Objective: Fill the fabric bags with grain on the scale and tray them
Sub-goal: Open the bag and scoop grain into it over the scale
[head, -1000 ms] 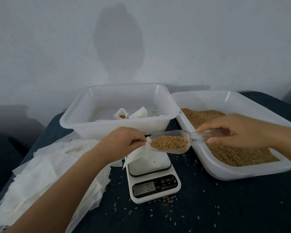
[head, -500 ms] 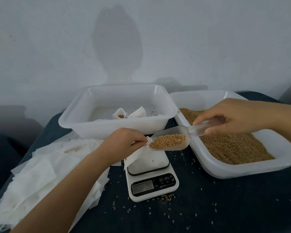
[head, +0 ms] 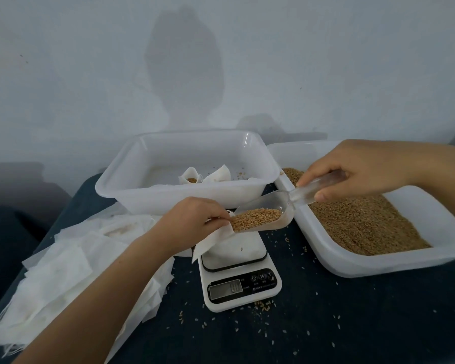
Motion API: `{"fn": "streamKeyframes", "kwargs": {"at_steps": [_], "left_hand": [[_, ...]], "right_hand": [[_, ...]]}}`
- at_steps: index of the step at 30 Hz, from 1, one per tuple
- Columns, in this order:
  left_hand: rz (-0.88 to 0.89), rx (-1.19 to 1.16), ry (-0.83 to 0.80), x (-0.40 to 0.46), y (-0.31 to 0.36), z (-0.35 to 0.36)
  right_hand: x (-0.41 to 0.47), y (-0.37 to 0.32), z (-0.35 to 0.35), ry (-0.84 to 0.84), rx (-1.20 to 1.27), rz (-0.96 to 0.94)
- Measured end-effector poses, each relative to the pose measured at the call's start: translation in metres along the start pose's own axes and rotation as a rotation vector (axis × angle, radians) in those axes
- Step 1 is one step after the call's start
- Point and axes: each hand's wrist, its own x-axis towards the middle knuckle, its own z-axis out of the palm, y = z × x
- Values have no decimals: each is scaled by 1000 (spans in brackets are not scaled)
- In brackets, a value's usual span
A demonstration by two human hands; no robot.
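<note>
The right hand (head: 363, 172) is gripping the clear handle of the scoop (head: 263, 215), fingers curled over it and thumb underneath. The scoop is carrying a load of grain (head: 255, 218) and is tilting down toward its open lip. Its long axis is running from the handle at upper right to the lip at lower left, so the lip is pointing at the left hand (head: 195, 219).

The left hand is pinching the upper edge of a white fabric bag (head: 216, 237) between thumb and fingertips, holding the mouth up just at the scoop's lip. How wide the mouth is gaping cannot be told; the hand is covering it. The bag is hanging down and right from the pinch onto the platform of the scale (head: 241, 274), its long axis sloping from the fingers toward the platform.

Judgement: the pour is turning on the lip sitting inside the bag mouth, which lies directly left of and slightly below the scoop. The left hand is the nearer hand to the bag.

Outward, the grain tray (head: 378, 261) is sitting to the right, still well stocked. The receiving tray (head: 132, 190) behind the scale is holding two filled bags (head: 195, 177). A heap of empty bags (head: 63, 271) is lying to the left. Spilled kernels are scattered on the dark cloth (head: 352, 324) around the scale. The display reading is illegible.
</note>
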Motion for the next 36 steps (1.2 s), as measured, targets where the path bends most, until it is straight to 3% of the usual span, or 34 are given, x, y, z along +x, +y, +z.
{"fn": "streamKeyframes", "kwargs": {"at_steps": [36], "left_hand": [[23, -27, 46, -5, 0, 2]], "right_hand": [[12, -24, -26, -20, -79, 30]]}}
